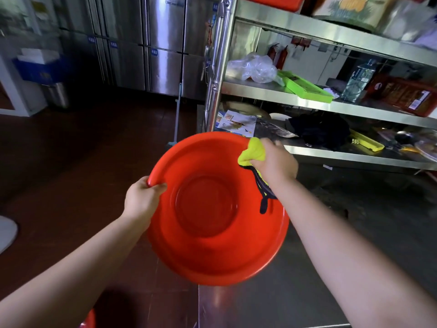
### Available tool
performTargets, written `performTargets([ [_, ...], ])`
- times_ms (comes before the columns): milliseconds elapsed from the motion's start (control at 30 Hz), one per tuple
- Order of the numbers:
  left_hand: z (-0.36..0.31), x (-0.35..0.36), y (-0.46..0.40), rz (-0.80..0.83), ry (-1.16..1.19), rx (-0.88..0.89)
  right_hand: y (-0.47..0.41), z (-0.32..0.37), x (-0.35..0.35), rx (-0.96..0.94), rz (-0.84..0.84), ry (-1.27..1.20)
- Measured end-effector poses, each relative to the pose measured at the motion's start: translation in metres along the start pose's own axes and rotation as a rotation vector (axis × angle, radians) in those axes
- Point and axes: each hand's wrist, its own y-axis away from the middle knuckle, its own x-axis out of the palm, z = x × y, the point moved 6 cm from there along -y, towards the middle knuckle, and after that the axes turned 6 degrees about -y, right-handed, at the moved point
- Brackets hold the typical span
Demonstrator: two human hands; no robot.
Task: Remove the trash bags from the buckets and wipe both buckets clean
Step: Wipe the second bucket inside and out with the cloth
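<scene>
The person holds a red bucket (212, 209) up in the air, tilted so its inside faces the camera, over the edge of a steel bench (272, 304) at the near right. No trash bag shows in it. The left hand (142, 200) grips the bucket's left rim, thumb curled over the lip and the other fingers hidden behind the wall. The right hand (276, 162) is bunched round a yellow cloth (251, 151), fingers curled tight on it, pressing it against the far right rim; a dark-edged tail of the cloth hangs down inside the bucket. A sliver of a second red bucket (88, 319) shows at the near left bottom edge, on the floor or low down; whether it holds a bag cannot be told.

The step looks like wiping the rim of the first bucket, with the inner wall and base likely yet to do.

The risks come from the one-handed hold. The bucket hangs from a single rim grip, so a hard push by the cloth on the opposite side could twist it out of the left hand and drop it onto the bench edge or the floor. The loose tail could also snag or drag and leave patches unwiped. A steel shelf (331, 105) stands close beyond the far right rim, and a wide stroke there may knock the bucket against it.
</scene>
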Motion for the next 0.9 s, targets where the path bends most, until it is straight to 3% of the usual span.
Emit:
performTargets([
  [100, 0.008, -0.002, 0.012, -0.021, -0.005, -0.030, 0.003, -0.022, 0.009, 0.077, 0.045, -0.079],
  [200, 0.003, 0.003, 0.016, 0.090, -0.113, -0.005, -0.006, -0.026, 0.000, 0.023, 0.098, -0.017],
  [333, -0.033, 0.015, 0.002, 0.196, -0.260, 0.143, -0.018, 0.003, -0.021, -0.194, 0.218, 0.091],
  [500, -0.064, 0.045, -0.006, 0.288, -0.337, 0.237, -0.011, 0.062, -0.018, -0.446, 0.238, 0.181],
  [900, -0.042, 0.029, -0.003, 0.190, 0.015, 0.087, -0.004, 0.027, -0.009, -0.281, 0.050, 0.134],
])
